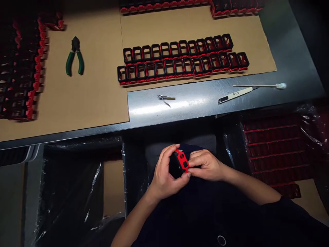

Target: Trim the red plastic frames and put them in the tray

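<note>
In front of my body, below the bench edge, my left hand [164, 173] is wrapped around a red and black plastic housing [182, 160]. Its red end, with a round hole and a square one, faces right and up. My right hand [205, 164] is closed, thumb and fingers pinched at the housing's right edge. Whether a small item sits between those fingertips is hidden. On the bench beyond lie nail clippers [166, 98], a pale-handled blade tool marked A55 [235, 95] and a cotton-tipped stick [259, 85].
Two rows of similar housings [174, 67] stand on cardboard [102, 92]. Green-handled pliers [75, 58] lie left of them, near more stacked housings [33, 75]. Below the bench, a plastic-lined bin [69, 185] is at left and a box of housings [277, 147] at right.
</note>
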